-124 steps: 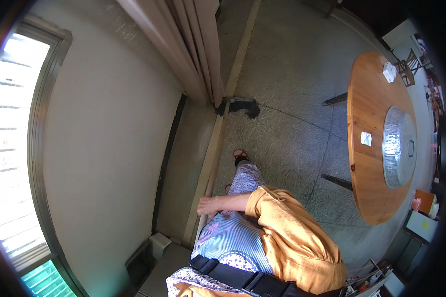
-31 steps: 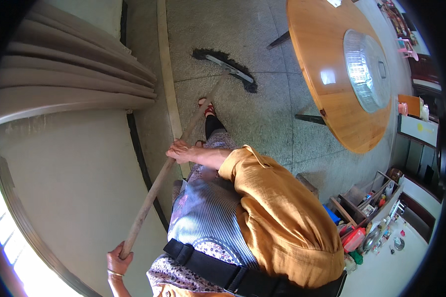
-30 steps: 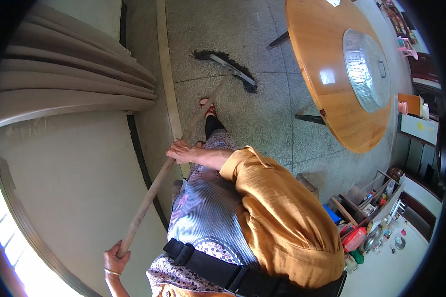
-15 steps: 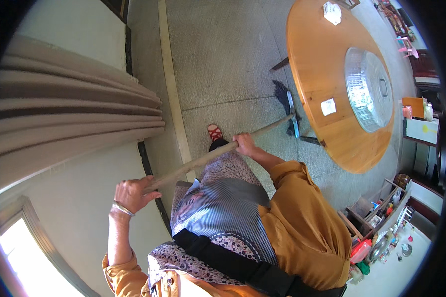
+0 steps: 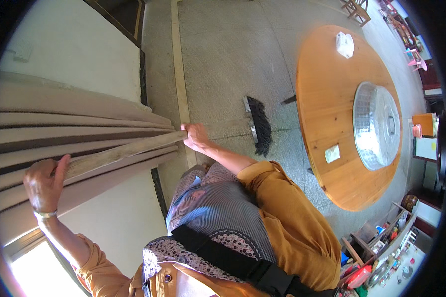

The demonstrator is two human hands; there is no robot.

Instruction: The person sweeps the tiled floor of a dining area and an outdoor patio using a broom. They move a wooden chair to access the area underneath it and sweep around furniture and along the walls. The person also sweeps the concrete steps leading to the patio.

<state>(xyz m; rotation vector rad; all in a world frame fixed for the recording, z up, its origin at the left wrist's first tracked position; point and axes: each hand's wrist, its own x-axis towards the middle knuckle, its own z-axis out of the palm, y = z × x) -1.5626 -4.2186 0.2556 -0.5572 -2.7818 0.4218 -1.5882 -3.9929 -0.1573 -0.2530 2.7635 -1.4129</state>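
The person's left hand [image 5: 43, 185] is closed around the upper end of the wooden handle of a mop [image 5: 129, 150], and a bracelet [image 5: 45, 214] is on this wrist. The right hand [image 5: 197, 137] also holds the handle, with its fingers closed around it, farther down toward the mop head [image 5: 260, 126]. The handle lies slanting across the front of the body and passes over the grey curtain [image 5: 79, 116] in this view. The mop head, with dark strands and a metal strip, is on the grey floor [image 5: 223, 54], to the left of the round wooden surface [image 5: 317, 114] and near one of its legs. On this surface stands a clear, round cover [image 5: 379, 126] with a small handle on top. A white packet [image 5: 345, 44] and a pale piece of paper [image 5: 332, 153] also lie there, well apart from each other.
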